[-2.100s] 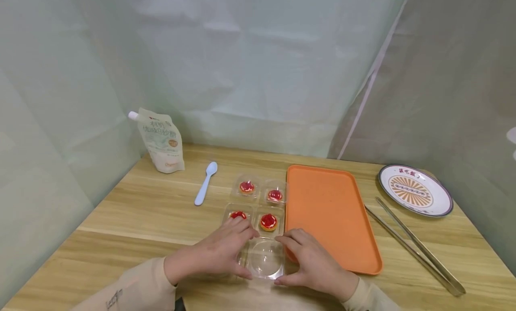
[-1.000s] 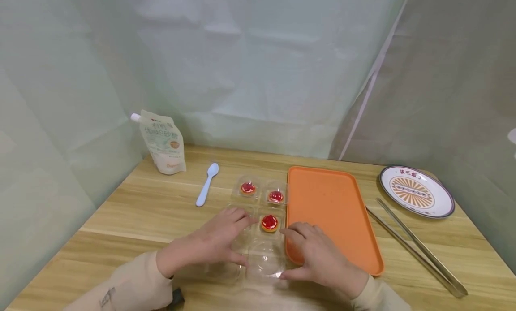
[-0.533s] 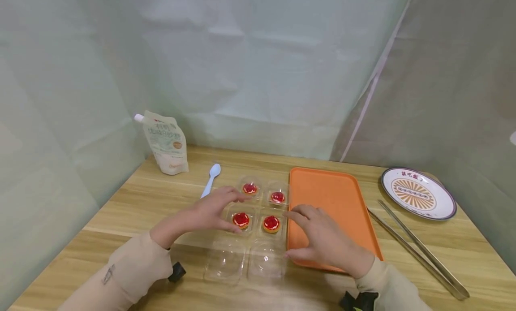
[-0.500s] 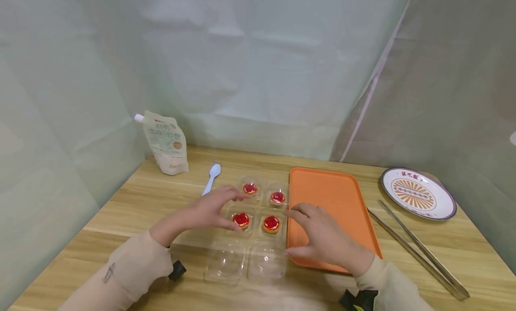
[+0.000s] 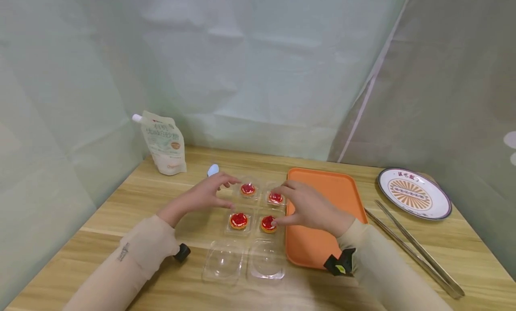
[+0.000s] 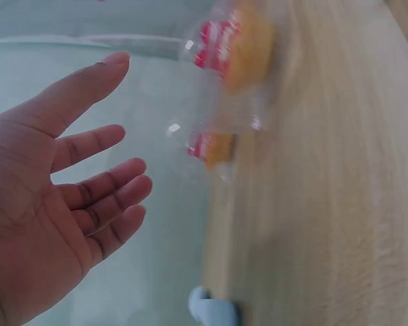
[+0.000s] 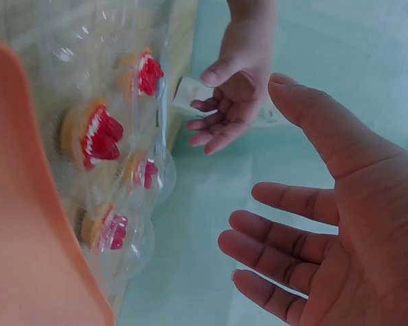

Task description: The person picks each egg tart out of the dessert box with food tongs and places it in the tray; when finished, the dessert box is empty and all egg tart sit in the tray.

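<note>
Strawberry-red tarts sit in clear plastic boxes in two rows. Domed lids cover the far left tart (image 5: 247, 189) and far right tart (image 5: 276, 197). In the nearer row, the left tart (image 5: 238, 220) and right tart (image 5: 268, 223) lie uncovered, their clear lids (image 5: 223, 261) folded back toward the front. My left hand (image 5: 206, 195) hovers left of the far boxes, fingers relaxed and thumb apart. My right hand (image 5: 308, 208) hovers over the tray's left part, its fingertips overlapping the right-hand tarts in the head view. Both wrist views show bare palms holding nothing.
An orange tray (image 5: 312, 248) lies right of the boxes. Metal tongs (image 5: 419, 250) and a patterned plate (image 5: 415, 193) are farther right. Behind my left hand is a pale blue spoon (image 5: 213, 170), mostly hidden. A spouted pouch (image 5: 163, 143) stands at the back left.
Both hands have moved from around the front lids toward the far boxes. The nearer left tart and front left lid have come out from behind my left hand, which now covers most of the spoon.
</note>
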Action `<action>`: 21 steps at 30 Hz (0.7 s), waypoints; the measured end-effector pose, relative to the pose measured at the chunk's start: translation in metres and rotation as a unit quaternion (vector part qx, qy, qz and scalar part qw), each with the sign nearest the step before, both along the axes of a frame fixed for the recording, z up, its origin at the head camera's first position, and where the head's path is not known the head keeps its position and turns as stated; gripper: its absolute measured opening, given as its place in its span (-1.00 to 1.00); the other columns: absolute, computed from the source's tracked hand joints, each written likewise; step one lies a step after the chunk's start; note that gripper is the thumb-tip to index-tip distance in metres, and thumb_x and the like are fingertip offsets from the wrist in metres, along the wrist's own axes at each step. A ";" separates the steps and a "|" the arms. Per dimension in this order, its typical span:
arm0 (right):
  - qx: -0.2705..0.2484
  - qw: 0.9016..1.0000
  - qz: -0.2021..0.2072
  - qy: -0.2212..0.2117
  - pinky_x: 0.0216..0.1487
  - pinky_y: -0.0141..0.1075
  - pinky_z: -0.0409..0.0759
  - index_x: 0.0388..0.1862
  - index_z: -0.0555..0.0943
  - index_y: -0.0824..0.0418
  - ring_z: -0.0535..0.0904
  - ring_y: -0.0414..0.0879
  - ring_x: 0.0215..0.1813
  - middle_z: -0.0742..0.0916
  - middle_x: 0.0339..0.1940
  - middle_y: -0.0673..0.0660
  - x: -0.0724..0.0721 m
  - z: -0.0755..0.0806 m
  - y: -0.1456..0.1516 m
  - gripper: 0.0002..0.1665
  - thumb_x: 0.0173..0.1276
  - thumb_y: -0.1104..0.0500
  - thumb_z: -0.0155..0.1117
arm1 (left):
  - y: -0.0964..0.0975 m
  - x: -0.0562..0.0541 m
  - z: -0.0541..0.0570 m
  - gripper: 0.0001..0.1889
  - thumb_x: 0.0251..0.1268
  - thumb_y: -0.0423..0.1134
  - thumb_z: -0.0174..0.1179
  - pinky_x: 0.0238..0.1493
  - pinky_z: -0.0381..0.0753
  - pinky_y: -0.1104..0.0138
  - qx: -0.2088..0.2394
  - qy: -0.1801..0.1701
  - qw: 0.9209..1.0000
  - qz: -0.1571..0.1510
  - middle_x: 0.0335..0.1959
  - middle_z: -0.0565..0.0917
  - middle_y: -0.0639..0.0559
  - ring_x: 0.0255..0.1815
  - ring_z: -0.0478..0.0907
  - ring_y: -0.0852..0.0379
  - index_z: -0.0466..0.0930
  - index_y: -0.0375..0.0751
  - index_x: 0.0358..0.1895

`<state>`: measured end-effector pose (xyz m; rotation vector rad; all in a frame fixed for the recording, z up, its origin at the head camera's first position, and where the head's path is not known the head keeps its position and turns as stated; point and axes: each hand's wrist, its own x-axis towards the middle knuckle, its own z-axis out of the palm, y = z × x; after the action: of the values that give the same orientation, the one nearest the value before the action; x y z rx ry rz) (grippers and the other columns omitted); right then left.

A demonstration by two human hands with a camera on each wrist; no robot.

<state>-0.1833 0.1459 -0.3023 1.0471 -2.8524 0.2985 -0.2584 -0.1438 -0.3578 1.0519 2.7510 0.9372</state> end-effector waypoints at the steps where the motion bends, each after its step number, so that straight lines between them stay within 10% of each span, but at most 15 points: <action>1: 0.001 1.000 -0.002 -0.010 0.04 -0.14 0.59 0.22 0.52 0.17 0.59 -0.04 -0.03 0.63 0.02 0.09 -0.004 0.001 -0.002 -0.21 0.10 -0.21 0.43 | 0.000 -0.003 -0.002 -0.31 0.02 -0.17 0.45 0.13 0.52 -0.02 0.002 -0.003 1.000 0.004 0.17 0.52 -0.23 0.12 0.49 -0.13 0.43 -0.25 0.26; 8: -0.012 0.996 -0.029 -0.088 0.06 -0.13 0.60 0.27 0.47 0.17 0.61 0.02 0.05 0.59 0.15 0.13 -0.027 0.007 -0.013 -0.22 0.16 -0.18 0.40 | 0.001 -0.021 -0.014 -0.27 0.03 -0.20 0.44 0.16 0.49 -0.07 0.025 -0.011 0.999 0.022 0.20 0.50 -0.28 0.16 0.45 -0.20 0.36 -0.26 0.31; 21: -0.006 0.994 -0.051 -0.099 0.25 -0.06 0.51 0.30 0.45 0.16 0.51 0.06 0.23 0.56 0.25 0.18 -0.072 -0.007 -0.035 -0.23 0.21 -0.20 0.34 | 0.004 -0.048 -0.031 -0.16 0.05 -0.06 0.43 0.23 0.45 -0.06 0.010 -0.068 0.997 0.031 0.27 0.44 -0.27 0.25 0.39 -0.20 0.25 -0.26 0.39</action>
<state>-0.2551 0.1107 -0.3098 0.9128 -3.0613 0.4337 -0.3062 -0.1397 -0.3887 0.8748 2.6832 1.0077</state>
